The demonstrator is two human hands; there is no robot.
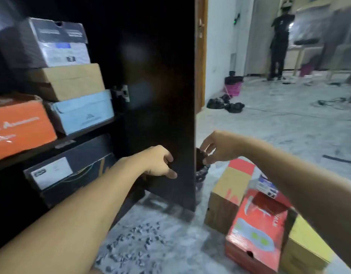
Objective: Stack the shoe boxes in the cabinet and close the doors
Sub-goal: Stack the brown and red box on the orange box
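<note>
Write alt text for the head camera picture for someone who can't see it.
Two bare hands work at an open dark cabinet door: the left hand on its inner face, the right hand at its edge. Shoe boxes fill the shelves; more boxes sit on the floor.

Mostly motion-blurred. Readable: "7" on the white end label of the top grey box (52, 44) in the cabinet, and another "7" on the small label (266, 185) by the red box (257, 230) on the floor. Red box side print ends in "ALK". Orange box (20, 127) logo starts with "A", rest illegible.
</note>
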